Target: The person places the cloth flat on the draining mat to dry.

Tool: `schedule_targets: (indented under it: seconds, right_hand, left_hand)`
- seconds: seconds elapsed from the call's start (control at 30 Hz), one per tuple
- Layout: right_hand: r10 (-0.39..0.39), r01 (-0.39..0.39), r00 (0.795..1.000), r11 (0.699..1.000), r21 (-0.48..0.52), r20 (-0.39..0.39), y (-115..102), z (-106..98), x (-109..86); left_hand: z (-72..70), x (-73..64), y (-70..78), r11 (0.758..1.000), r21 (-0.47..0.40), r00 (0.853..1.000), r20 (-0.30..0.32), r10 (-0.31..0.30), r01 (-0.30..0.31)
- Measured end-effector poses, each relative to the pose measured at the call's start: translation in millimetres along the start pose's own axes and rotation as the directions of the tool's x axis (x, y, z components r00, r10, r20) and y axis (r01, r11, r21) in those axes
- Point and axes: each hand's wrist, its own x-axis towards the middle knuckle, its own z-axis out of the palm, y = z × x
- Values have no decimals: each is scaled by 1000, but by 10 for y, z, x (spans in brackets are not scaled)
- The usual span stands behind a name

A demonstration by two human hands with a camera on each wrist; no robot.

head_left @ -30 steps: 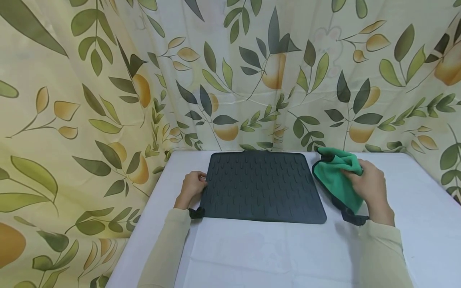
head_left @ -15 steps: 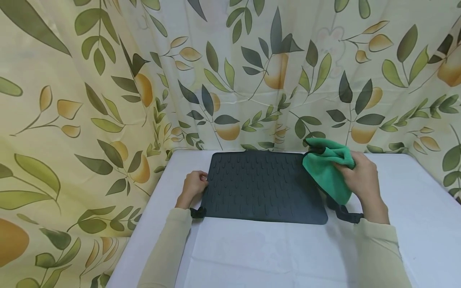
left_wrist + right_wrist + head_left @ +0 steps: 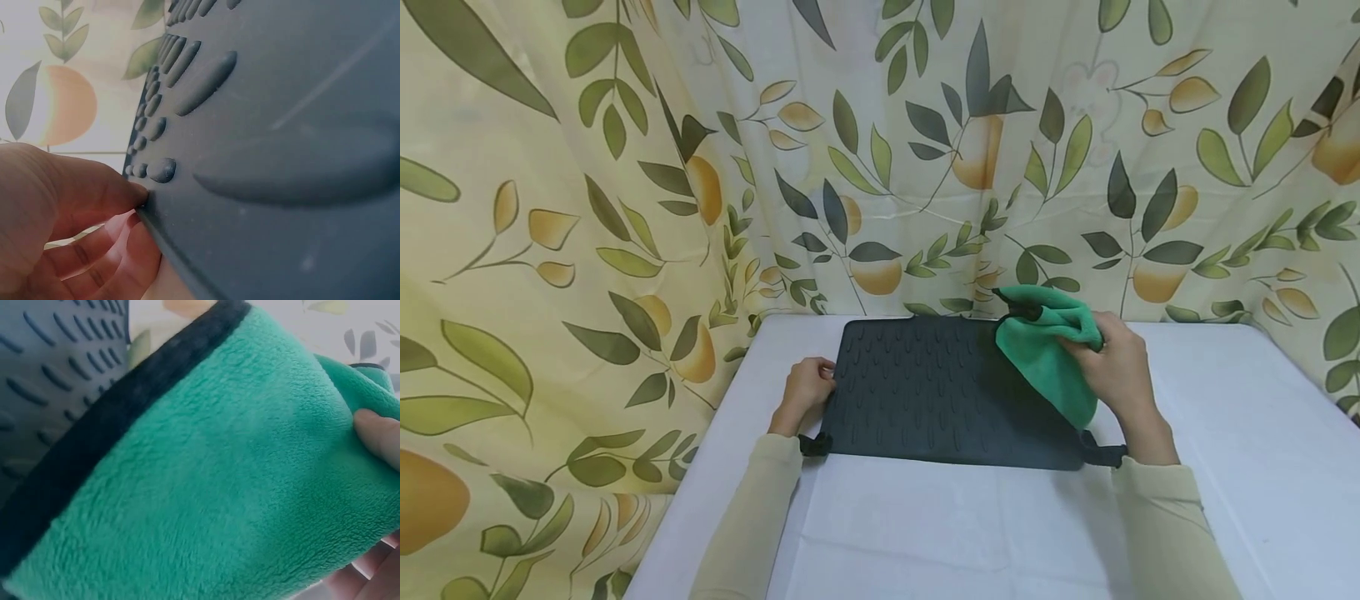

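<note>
A dark grey mat (image 3: 910, 392) with rows of raised ridges lies on the white-covered table. At its left edge, my left hand (image 3: 805, 390) pinches the rim; in the left wrist view the thumb (image 3: 100, 184) is on top and the fingers curl underneath. My right hand (image 3: 1123, 371) grips a bunched green cloth (image 3: 1048, 354) with black edging over the mat's right part. Close up in the right wrist view, the fleecy cloth (image 3: 212, 462) hangs from between thumb and fingers. Whether it touches the mat is unclear, and it hides the mat's upper right corner.
A white cloth covers the table (image 3: 910, 533), which shows in front of the mat and to its right. Behind and to the left hangs a curtain (image 3: 880, 150) printed with leaves and oranges. Black straps (image 3: 1101, 450) circle both wrists.
My right hand has carried the green cloth leftward, from beside the mat to over its right part. My left hand has stayed on the mat's left edge.
</note>
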Motion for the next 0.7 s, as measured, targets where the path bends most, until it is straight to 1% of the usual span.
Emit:
schedule_targets:
  seconds: [0.2,0.33,0.57,0.7]
  right_hand:
    - [-48,48,998,999,13,-50,-95,154,-16]
    - [-63,65,997,997,45,-48,-160,256,-38]
    - [-147,154,986,985,78,-81,-295,494,-91]
    - [-149,154,987,984,88,-62,-370,636,-113]
  left_hand:
    - [9,2,-12,1000,-5,1000,-2,2,-2]
    - [9,-1,-13,1000,-1,1000,1,-2,2]
    - [0,-13,1,1000,-1,1000,0,-6,6]
    - [-12,-14,2,1000,-3,1000,-3,-7,7]
